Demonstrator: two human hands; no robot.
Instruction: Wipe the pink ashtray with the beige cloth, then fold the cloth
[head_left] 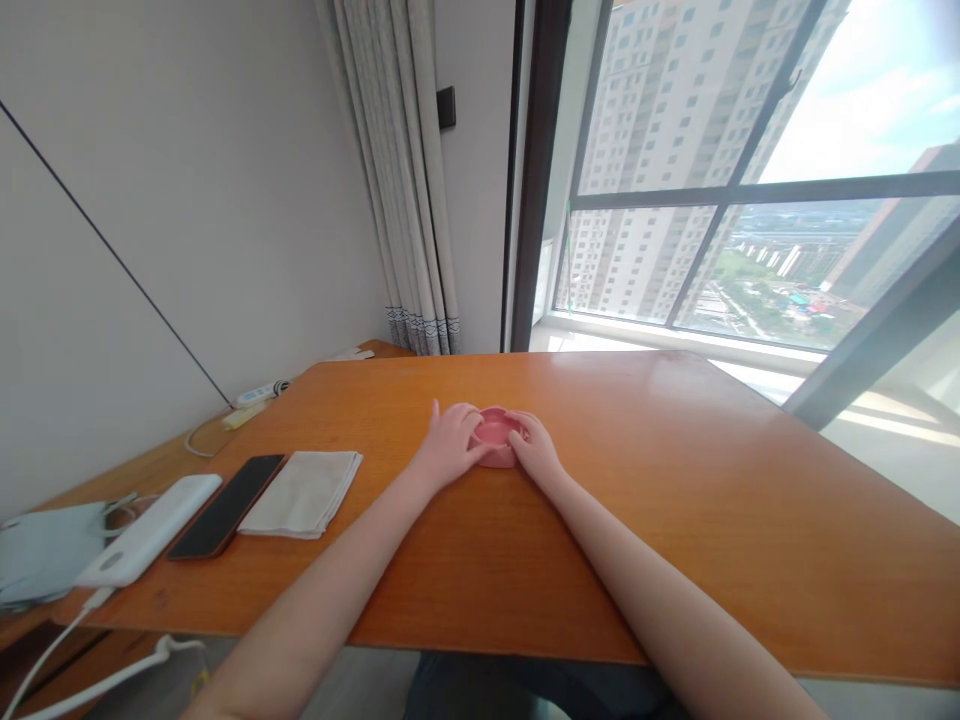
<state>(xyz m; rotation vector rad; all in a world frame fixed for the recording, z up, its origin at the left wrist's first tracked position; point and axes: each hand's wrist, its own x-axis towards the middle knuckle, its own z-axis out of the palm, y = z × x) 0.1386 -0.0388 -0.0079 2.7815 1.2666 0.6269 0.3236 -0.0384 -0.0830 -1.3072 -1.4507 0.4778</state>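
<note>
Beyond the table (675, 500), a window (724, 192) is filling my feed's upper right; mid-frame, on the table, I am grasping the dish (496, 456) with left hand (448, 446) and right hand (537, 450), one at each side.

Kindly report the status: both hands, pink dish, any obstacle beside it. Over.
Left hand, right hand: holding opposite sides of pink dish. Dish on table, opening upward. Nothing blocking; folded cloth apart, left.
</note>
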